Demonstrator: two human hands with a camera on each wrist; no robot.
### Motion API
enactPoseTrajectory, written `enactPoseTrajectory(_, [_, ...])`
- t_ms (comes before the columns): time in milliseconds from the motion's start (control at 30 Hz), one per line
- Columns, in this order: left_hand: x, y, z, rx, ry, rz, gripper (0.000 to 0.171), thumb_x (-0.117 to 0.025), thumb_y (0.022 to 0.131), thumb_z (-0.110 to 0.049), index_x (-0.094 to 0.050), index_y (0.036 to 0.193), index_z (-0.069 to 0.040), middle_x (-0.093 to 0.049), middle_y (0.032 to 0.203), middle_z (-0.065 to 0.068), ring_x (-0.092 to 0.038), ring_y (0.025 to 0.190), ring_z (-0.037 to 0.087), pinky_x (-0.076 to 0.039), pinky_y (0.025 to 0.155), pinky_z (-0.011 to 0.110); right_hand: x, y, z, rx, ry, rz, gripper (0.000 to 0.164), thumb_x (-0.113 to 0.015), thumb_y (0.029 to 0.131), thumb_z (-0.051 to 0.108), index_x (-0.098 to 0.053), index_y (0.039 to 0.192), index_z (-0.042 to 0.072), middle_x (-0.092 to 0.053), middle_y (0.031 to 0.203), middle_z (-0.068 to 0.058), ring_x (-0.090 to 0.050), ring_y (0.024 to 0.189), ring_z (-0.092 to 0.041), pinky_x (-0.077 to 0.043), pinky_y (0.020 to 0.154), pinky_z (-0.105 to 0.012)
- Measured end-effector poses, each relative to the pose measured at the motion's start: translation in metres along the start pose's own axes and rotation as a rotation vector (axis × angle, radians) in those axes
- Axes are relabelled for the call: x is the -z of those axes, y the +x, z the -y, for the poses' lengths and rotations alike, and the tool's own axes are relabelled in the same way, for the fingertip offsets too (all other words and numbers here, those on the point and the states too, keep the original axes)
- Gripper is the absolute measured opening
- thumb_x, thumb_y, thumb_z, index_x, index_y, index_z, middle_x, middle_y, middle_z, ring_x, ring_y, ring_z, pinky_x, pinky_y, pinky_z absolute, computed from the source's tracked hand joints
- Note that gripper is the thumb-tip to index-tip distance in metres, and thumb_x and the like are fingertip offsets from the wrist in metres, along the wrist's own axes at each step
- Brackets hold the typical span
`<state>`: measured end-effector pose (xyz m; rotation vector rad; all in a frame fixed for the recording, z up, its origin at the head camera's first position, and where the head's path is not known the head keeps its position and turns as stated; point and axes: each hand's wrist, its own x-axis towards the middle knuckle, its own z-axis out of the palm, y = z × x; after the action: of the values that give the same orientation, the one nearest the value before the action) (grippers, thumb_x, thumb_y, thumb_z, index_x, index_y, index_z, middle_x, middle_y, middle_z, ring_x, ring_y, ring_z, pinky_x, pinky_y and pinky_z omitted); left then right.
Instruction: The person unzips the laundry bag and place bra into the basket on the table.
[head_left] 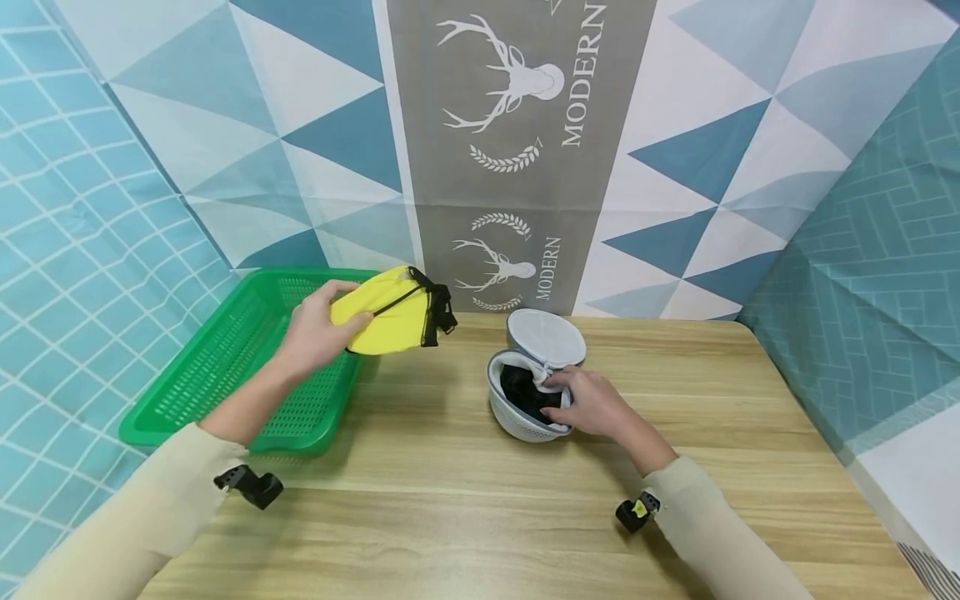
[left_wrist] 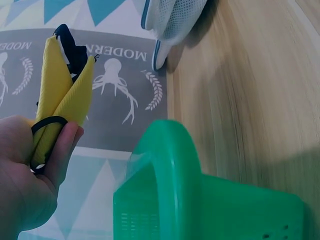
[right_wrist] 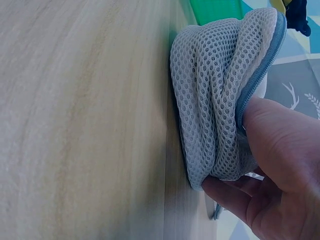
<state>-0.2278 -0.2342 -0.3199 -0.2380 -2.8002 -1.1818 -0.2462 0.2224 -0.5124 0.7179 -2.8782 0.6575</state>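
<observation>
My left hand (head_left: 315,329) holds up a folded yellow bra (head_left: 384,315) with black straps, in front of the back wall and over the right edge of the green basket. In the left wrist view its two yellow cups lie together, with a black strap looped round near the fingers. On the table, a white mesh laundry bag (head_left: 517,423) stands with its round lid (head_left: 546,336) folded back. Black fabric (head_left: 521,387) lies inside it. My right hand (head_left: 588,402) grips the bag's right side, thumb at the zipped rim (right_wrist: 260,75) and fingers against the mesh.
The green plastic basket (head_left: 217,375) takes up the table's left side, against the tiled-pattern sheet. A patterned cloth (head_left: 510,192) hangs behind the wooden table (head_left: 465,517). Small black cameras sit on the left cuff (head_left: 251,486) and right cuff (head_left: 637,511).
</observation>
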Motion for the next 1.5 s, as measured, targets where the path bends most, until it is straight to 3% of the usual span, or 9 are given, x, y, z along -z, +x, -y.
enactPoseTrajectory(267, [0.012,-0.001,0.006,0.000,0.008,-0.023,0.064,-0.067,0.113,-0.031,-0.048,0.166,-0.001,-0.068,0.129,0.030,-0.066,0.069,0.007,-0.057,0.062,0.026,0.012,0.000,0.011,0.012,0.029,-0.006,0.045,-0.090,0.092,0.047,-0.084,0.126,0.019,-0.079,0.128,-0.007,-0.078,0.112,-0.033,-0.064,0.091,-0.052])
enactPoseTrajectory(400, [0.018,0.004,0.013,0.018,0.020,-0.021,0.067,-0.065,0.113,-0.033,-0.045,0.167,0.000,-0.065,0.134,0.032,-0.063,0.067,0.007,-0.055,0.062,0.027,0.032,-0.006,0.037,0.005,0.046,0.020,0.044,-0.089,0.093,0.043,-0.083,0.125,0.013,-0.079,0.126,-0.011,-0.078,0.111,-0.035,-0.065,0.091,-0.053])
enactPoseTrajectory(533, [0.024,0.008,0.017,0.046,0.025,-0.009,0.070,-0.064,0.114,-0.036,-0.042,0.169,0.000,-0.061,0.143,0.033,-0.063,0.069,0.008,-0.055,0.063,0.028,0.030,-0.006,0.037,0.015,0.046,0.033,0.049,-0.088,0.095,0.048,-0.083,0.128,0.013,-0.080,0.130,-0.010,-0.078,0.115,-0.032,-0.065,0.094,-0.050])
enactPoseTrajectory(633, [0.028,0.011,0.017,0.057,0.015,-0.002,0.071,-0.063,0.114,-0.036,-0.040,0.171,0.000,-0.063,0.140,0.032,-0.065,0.073,0.005,-0.056,0.064,0.027,0.008,0.000,0.010,0.045,0.044,0.004,0.051,-0.086,0.094,0.055,-0.083,0.128,0.017,-0.080,0.130,-0.006,-0.078,0.113,-0.028,-0.064,0.091,-0.046])
enactPoseTrajectory(767, [0.032,0.016,0.016,0.060,0.018,-0.001,0.072,-0.061,0.114,-0.038,-0.038,0.172,-0.001,-0.066,0.128,0.028,-0.065,0.072,0.006,-0.056,0.064,0.028,0.000,0.003,0.002,-0.001,0.040,0.009,0.046,-0.090,0.091,0.050,-0.084,0.127,0.022,-0.080,0.130,0.000,-0.079,0.116,-0.027,-0.065,0.095,-0.047])
enactPoseTrajectory(1033, [0.031,0.029,0.016,0.073,0.026,0.001,0.073,-0.061,0.114,-0.040,-0.038,0.172,-0.002,-0.067,0.127,0.026,-0.064,0.072,0.008,-0.055,0.066,0.029,0.010,-0.002,0.011,-0.015,0.050,0.010,0.047,-0.091,0.090,0.048,-0.084,0.127,0.020,-0.079,0.134,-0.009,-0.078,0.120,-0.037,-0.065,0.098,-0.058])
enactPoseTrajectory(1267, [0.035,0.037,0.020,0.105,-0.026,0.004,0.074,-0.061,0.114,-0.037,-0.035,0.174,-0.002,-0.065,0.132,0.028,-0.066,0.074,0.003,-0.057,0.066,0.026,-0.006,0.001,-0.007,-0.020,-0.014,0.000,0.049,-0.090,0.090,0.053,-0.083,0.129,0.023,-0.078,0.137,-0.007,-0.078,0.123,-0.034,-0.065,0.101,-0.055])
enactPoseTrajectory(1500, [0.041,0.041,0.027,0.138,-0.063,-0.001,0.075,-0.060,0.115,-0.037,-0.032,0.175,-0.002,-0.058,0.146,0.033,-0.066,0.076,0.000,-0.059,0.067,0.024,-0.006,0.002,-0.005,-0.032,-0.017,0.002,0.046,-0.091,0.090,0.047,-0.083,0.129,0.023,-0.079,0.136,-0.003,-0.079,0.122,-0.029,-0.066,0.101,-0.051])
